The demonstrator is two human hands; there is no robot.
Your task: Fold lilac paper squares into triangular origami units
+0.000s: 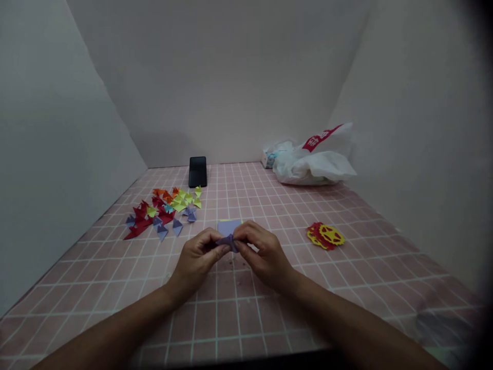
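A small folded piece of purple paper [230, 241] is held between my two hands, above the table. My left hand [199, 256] pinches its left side between thumb and fingers. On the other side, my right hand [264, 252] pinches the right edge with thumb and forefinger. My fingertips hide part of the folds. Just beyond them lies a stack of square paper sheets [229, 226], purple on top with a yellow edge showing. Several folded paper pieces [165, 210] in red, orange, yellow, blue and purple are heaped to the left.
A black phone [197, 172] stands at the back left. At the back right, a white plastic bag [316, 163] with red print lies against a tissue box [268, 158]. Red and yellow cut-out discs [325, 236] sit on the right of the pink tiled tabletop [215, 318]. Pale walls enclose it.
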